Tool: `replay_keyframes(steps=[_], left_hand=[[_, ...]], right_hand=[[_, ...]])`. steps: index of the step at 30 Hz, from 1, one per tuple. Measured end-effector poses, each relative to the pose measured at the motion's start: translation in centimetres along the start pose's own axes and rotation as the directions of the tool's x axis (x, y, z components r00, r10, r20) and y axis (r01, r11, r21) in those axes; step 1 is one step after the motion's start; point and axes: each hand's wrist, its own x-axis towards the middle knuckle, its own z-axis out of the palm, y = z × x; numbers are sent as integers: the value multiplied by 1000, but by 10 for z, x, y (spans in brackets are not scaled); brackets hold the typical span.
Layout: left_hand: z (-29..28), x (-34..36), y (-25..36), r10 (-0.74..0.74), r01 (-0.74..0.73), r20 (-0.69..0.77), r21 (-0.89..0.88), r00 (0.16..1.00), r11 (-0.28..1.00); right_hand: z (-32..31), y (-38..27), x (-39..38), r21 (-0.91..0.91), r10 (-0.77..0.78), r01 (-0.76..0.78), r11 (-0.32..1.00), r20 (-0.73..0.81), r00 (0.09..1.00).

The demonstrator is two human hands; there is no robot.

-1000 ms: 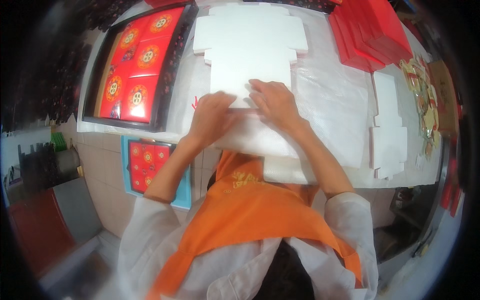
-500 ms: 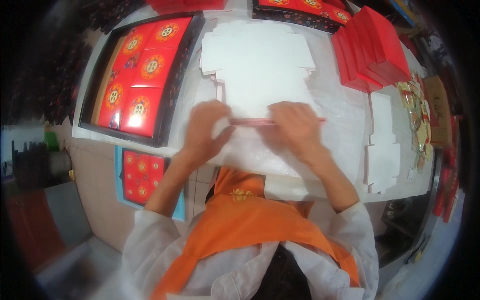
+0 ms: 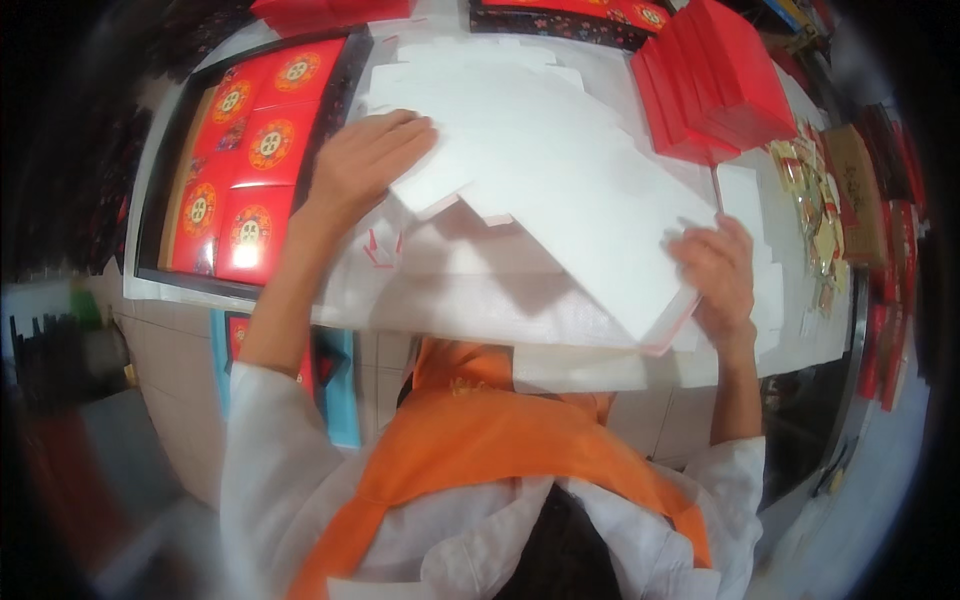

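Note:
A white die-cut cardboard box blank [image 3: 560, 190] lies slanted in front of me, raised off the table at its near edge and casting a shadow below. My left hand [image 3: 375, 160] is closed on its left side, fingers together over the white face, thumb hidden. At the right end, my right hand [image 3: 715, 270] has its curled fingers around the edge, beside a folded-up flap with a pinkish outer side. Behind it, more white flat blank edges [image 3: 490, 55] show on the table.
On the left stands a black tray [image 3: 322, 130] of red patterned boxes. Stacked red boxes [image 3: 712, 85] stand at the back right, with another tray [image 3: 560, 25] behind. White card pieces [image 3: 738, 190] and gold packets [image 3: 815, 220] lie to the right. Small red-edged scraps [image 3: 380, 248] lie near my left forearm.
Both hands have moved apart, the left one up and leftward, the right one to the right. Between them a white blank has come up from the table edge and turned slantwise.

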Motion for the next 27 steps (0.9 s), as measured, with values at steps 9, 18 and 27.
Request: replay_keyframes(steps=[9,18,27], left_hand=[[12,-68,88,-112,59,322,168,940,984],[6,-60,47,-391,263,295,391,872,882],[34,-52,109,-409,462,297,-133,863,877]], right_hand=[[60,49,-26,-92,75,-71,993,36,997],[44,-25,8,-6,-131,131,991,15,991],[62,-79,19,91,-66,56,994,106,992]])
